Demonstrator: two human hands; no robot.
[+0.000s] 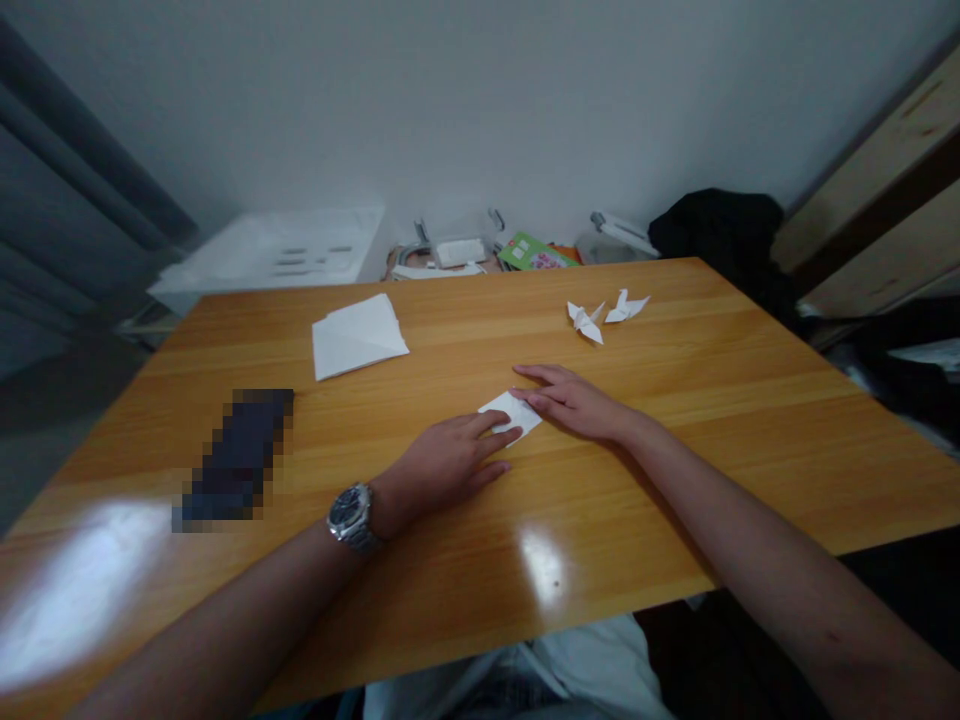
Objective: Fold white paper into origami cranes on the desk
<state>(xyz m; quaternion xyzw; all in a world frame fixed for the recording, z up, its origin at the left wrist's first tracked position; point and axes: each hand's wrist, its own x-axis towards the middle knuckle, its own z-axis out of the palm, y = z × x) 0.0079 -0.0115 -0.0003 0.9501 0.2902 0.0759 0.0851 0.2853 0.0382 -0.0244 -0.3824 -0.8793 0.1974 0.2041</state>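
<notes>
Head view: spread left hand (450, 455) and loosely spread right hand (583, 404) rest on small white paper (526, 416), apparently steadying it against the surface (450, 365).

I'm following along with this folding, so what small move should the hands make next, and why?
Perhaps press the right hand firmly along the small white paper while the left hand steadies it: fingers of both hands rest on the paper, and the paper cranes beyond suggest crisp creases would help.
</notes>
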